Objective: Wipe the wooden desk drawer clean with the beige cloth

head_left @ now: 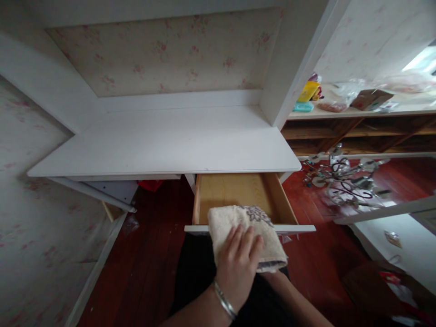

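Observation:
A folded cream towel (247,213) with a grey flower pattern is in front of me, over the front edge of a pulled-out drawer. My left hand (236,263), with a silver bangle at its wrist, lies flat on top of the towel, fingers extended. From below, my right hand (270,276) supports the towel; its fingers are hidden beneath the cloth. Bare light wood shows inside the drawer (235,188), and its white front (299,228) is partly covered by the towel.
The white desk (180,141) joins an upright frame against flowered wallpaper. To the right, a chandelier (350,177) lies on the red wood floor. A low shelf unit (316,131) behind it carries bags and a cardboard box (371,99). A white panel (381,240) is at lower right.

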### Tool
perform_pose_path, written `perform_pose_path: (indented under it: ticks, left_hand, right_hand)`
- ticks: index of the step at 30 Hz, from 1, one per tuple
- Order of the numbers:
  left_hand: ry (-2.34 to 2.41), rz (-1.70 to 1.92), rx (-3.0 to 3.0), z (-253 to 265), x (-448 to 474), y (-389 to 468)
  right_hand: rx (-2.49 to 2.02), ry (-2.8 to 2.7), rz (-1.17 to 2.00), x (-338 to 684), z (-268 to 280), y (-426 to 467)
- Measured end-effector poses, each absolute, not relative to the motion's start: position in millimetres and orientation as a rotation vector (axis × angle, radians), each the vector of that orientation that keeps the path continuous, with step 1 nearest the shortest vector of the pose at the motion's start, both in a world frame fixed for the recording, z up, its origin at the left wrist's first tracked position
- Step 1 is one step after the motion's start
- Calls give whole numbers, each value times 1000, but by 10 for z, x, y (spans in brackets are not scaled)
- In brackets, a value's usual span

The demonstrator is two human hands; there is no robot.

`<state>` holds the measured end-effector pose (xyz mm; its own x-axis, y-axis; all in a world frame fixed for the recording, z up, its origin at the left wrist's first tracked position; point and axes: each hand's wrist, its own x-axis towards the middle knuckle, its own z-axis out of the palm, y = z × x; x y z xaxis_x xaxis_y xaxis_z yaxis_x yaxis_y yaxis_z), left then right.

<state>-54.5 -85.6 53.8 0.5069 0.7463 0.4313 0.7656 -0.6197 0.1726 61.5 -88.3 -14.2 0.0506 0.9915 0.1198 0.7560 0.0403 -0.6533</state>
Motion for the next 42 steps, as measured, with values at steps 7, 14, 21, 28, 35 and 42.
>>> perform_pose_path:
  ticks: [7, 14, 21, 28, 35, 42]
  left_hand:
    - [-998, -701, -2811, 378, 619, -711]
    - [-1008, -743, -2810, 350, 175, -635]
    - [-1483, -825, -2563, 466, -1358, -420]
    - [-2625, -1397, -1994, 295, -2245, -377]
    - [-3462, -2383, -792, 250, -2079, -603]
    - [-3287, -2741, -517, 414, -1754, -363]
  right_hand:
    - [-2101, -1414, -151, 619, 229, -835]
    - [-2050, -1537, -130, 644, -5, -774]
    - [-1769, -2029, 519, 746, -217, -428]
    - [-1911, -2072, 607, 745, -215, 131]
    - [-2036, -2057, 584, 666, -179, 749]
    - [-2025, -2158, 644, 676, -77, 1187]
